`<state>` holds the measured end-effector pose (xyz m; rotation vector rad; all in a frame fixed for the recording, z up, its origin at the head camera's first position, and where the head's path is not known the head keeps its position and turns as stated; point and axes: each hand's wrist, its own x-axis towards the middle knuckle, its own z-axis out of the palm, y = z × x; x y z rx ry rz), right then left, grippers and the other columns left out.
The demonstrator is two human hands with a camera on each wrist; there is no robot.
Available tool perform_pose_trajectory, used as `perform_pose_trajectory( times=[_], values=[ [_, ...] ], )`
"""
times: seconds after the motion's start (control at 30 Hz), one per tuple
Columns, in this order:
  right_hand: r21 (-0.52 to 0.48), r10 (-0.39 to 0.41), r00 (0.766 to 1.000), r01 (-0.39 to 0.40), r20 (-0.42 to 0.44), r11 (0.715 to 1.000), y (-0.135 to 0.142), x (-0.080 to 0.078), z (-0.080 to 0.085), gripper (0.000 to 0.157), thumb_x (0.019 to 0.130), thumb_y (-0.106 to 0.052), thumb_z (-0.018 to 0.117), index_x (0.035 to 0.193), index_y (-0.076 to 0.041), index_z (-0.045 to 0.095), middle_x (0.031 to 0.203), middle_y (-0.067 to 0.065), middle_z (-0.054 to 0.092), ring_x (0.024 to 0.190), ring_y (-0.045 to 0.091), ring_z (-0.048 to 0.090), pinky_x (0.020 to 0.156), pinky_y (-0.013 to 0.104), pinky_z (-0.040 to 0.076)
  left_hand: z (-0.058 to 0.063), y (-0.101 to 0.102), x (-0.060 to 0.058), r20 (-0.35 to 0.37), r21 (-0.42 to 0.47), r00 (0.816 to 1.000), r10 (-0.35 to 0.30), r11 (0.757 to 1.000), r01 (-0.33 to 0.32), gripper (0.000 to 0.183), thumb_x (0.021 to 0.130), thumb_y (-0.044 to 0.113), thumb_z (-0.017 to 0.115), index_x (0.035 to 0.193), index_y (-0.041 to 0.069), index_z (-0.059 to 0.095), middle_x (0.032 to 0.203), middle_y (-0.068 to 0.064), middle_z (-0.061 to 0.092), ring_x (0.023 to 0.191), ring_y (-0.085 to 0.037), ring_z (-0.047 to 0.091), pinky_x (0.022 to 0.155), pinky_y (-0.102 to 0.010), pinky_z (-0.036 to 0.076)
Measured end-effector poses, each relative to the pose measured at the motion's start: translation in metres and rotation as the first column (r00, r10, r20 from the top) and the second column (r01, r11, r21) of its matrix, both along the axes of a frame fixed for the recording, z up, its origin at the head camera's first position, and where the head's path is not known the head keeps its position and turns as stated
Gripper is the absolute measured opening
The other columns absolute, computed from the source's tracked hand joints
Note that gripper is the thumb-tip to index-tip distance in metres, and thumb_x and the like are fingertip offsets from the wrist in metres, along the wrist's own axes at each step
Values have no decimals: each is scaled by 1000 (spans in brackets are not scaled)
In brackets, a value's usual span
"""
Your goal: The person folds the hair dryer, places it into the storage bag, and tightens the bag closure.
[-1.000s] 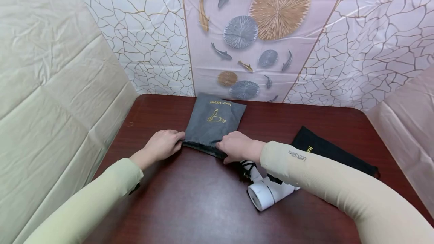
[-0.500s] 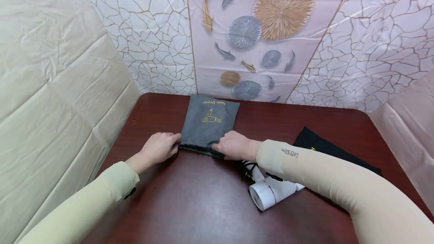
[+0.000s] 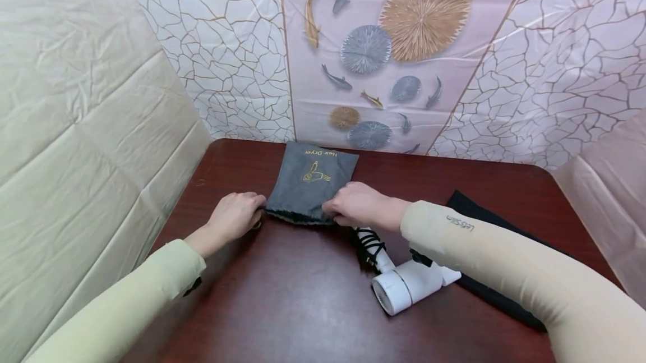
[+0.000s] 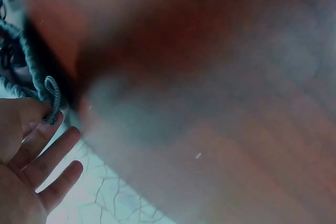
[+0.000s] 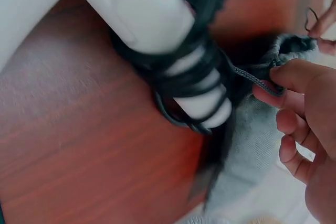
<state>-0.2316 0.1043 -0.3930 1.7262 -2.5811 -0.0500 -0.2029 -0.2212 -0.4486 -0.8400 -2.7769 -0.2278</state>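
Observation:
A grey drawstring pouch (image 3: 315,183) with gold "Hair Dryer" lettering lies flat near the table's back edge, its dark mouth facing me. At the left corner of that mouth, my left hand (image 3: 236,216) pinches the pouch's drawstring between thumb and index finger; a small loop of drawstring (image 4: 52,94) sticks up there. My right hand (image 3: 360,205) pinches the drawstring at the mouth's right corner, as the right wrist view shows. Just below that hand lies a white hair dryer (image 3: 411,287), black cord (image 5: 181,77) wound around its handle.
A black cloth bag (image 3: 497,290) lies at the right, partly hidden beneath my right forearm. The dark red wooden table (image 3: 282,307) ends at a patterned cloth backdrop (image 3: 242,60). A cream cloth wall (image 3: 96,144) stands along the left side.
The pouch has shifted slightly left with both hands on it. My right hand has since moved a little right and away from me, showing more of the hair dryer's handle.

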Motion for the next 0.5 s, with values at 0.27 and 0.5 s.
perform_pose_trajectory(
  times=[0.27,0.5],
  values=[
    [-182,-63,997,68,34,981,19,-11,32,24,89,-5,73,79,-16,54,65,-10,47,59,12,44,58,34,38,33,0,-5,-39,84,999,9,996,-6,8,93,2,74,91,10,71,83,-5,67,69,-28,66,59,-48,55],
    [-289,-159,986,168,54,943,37,-19,54,26,91,-2,72,80,-16,53,67,-10,45,62,12,42,60,33,35,61,4,-11,-71,120,997,16,993,-8,8,94,1,73,95,9,74,84,-4,67,71,-28,67,61,-48,56]
  ],
)
